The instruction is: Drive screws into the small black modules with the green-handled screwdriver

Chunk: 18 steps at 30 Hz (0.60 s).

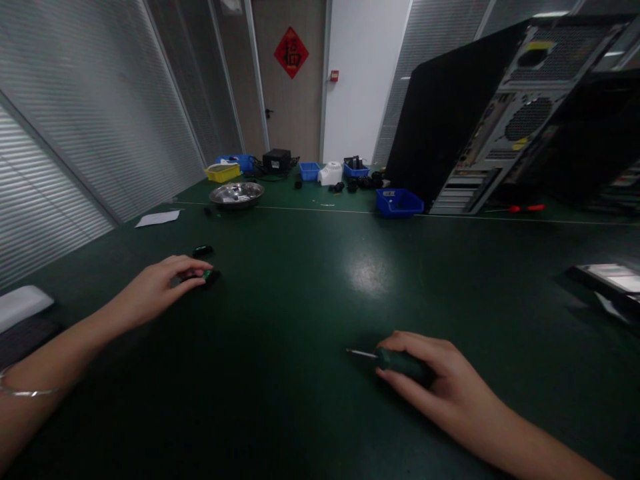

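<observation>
My left hand reaches out over the left of the green table. Its thumb and fingers are closed on a small black piece with a green circuit board; part of the piece is hidden by the fingers. Just behind it lies another small black part. Nearer to me on the right, my right hand grips a screwdriver by its dark green handle. The thin metal shaft points left, low over the table.
A metal bowl with small pieces stands at the back left, near a yellow basket. Blue bins line the back. A large black computer case stands at the right. A white sheet lies left.
</observation>
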Each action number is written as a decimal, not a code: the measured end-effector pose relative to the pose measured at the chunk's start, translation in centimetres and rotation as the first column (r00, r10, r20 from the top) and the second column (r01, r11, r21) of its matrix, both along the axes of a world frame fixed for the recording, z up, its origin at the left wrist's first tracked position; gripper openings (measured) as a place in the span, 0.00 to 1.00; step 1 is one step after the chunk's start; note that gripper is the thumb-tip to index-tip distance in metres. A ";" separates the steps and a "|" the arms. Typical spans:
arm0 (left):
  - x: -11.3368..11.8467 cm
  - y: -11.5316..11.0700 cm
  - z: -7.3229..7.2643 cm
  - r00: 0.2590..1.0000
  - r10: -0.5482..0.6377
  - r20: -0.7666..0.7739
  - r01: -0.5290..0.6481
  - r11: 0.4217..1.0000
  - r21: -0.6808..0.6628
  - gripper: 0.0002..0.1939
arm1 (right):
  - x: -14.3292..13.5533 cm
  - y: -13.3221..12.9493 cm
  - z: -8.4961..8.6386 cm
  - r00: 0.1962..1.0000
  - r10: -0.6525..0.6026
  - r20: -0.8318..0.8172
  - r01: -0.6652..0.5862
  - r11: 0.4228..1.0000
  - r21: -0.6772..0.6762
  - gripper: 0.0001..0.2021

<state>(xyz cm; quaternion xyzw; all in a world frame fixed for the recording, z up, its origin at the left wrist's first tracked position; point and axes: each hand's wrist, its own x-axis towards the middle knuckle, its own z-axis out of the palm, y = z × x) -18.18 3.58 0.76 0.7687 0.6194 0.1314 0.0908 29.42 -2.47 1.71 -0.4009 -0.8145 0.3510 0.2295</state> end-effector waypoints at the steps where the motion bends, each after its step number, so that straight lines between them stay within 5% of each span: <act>1: 0.0 0.0 0.0 1.000 -0.003 0.000 0.003 1.000 0.003 0.22 | 0.0 0.0 0.0 1.000 -0.003 -0.001 0.003 1.000 0.001 0.05; 18: 0.7 0.1 0.0 0.999 -0.048 -0.006 0.049 0.998 0.044 0.21 | -0.1 0.1 -0.1 1.000 0.001 0.016 -0.001 1.000 -0.002 0.06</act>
